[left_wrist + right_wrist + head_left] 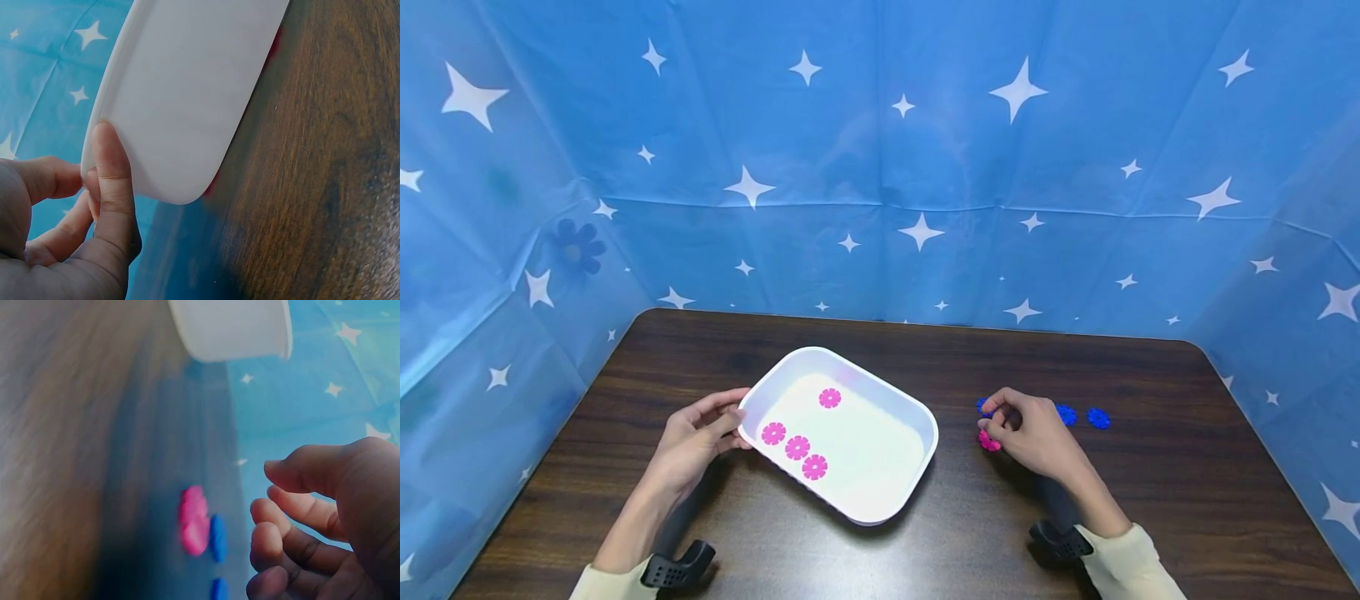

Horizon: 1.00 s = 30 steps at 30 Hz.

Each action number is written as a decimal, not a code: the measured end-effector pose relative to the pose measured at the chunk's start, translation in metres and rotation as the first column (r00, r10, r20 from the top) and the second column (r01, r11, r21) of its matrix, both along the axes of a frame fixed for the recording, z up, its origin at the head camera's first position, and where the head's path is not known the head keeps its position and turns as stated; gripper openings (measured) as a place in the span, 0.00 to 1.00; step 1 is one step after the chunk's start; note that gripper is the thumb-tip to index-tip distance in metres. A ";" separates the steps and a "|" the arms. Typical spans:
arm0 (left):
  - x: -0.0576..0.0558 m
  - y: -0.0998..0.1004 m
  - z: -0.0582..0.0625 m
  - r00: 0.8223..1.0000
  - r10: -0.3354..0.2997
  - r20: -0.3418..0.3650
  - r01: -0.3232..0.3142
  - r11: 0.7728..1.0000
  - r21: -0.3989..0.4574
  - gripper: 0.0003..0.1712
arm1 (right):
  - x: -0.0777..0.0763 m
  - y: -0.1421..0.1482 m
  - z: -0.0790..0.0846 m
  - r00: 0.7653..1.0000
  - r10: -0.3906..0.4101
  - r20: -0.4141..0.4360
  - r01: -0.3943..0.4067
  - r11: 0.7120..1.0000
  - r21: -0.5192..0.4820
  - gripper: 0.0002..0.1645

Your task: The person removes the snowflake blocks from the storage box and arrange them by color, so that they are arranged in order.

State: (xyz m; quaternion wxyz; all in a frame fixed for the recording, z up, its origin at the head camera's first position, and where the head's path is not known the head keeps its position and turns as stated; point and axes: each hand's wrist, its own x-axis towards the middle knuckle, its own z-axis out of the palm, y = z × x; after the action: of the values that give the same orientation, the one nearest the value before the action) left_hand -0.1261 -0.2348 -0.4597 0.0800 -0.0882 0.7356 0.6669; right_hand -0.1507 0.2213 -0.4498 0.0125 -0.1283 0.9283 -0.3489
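Observation:
A white tray (872, 479) lies on the table with several pink flower-shaped discs (797, 447) in it. My left hand (688, 446) pinches the tray's left rim, its thumb (112, 169) against the outer wall in the left wrist view. To the right of the tray, my right hand (1037, 437) hovers over loose discs, fingers loosely bent with a gap at the thumb. Nothing shows between those fingers in the right wrist view. Below them are pink discs (194, 520), seemingly overlapping, and a blue disc (218, 539), partly hidden by the hand in the head view.
Two more blue discs (1099, 418) lie right of my right hand. The dark wooden table (985, 533) ends at a blue curtain (880, 150) with white stars, which surrounds its back and sides. Each wrist carries a black band (679, 567).

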 end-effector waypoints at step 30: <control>-0.001 -0.001 -0.001 1.000 -0.001 0.000 0.001 1.000 0.026 0.26 | -0.019 -0.105 0.044 0.950 0.309 -0.041 -0.311 0.945 -0.098 0.18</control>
State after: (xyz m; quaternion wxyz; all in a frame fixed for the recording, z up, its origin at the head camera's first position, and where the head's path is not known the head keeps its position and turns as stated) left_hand -0.1274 -0.2360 -0.4605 0.0816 -0.0869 0.7268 0.6764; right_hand -0.1701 0.1159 -0.4063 0.0490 -0.2774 0.8774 -0.3883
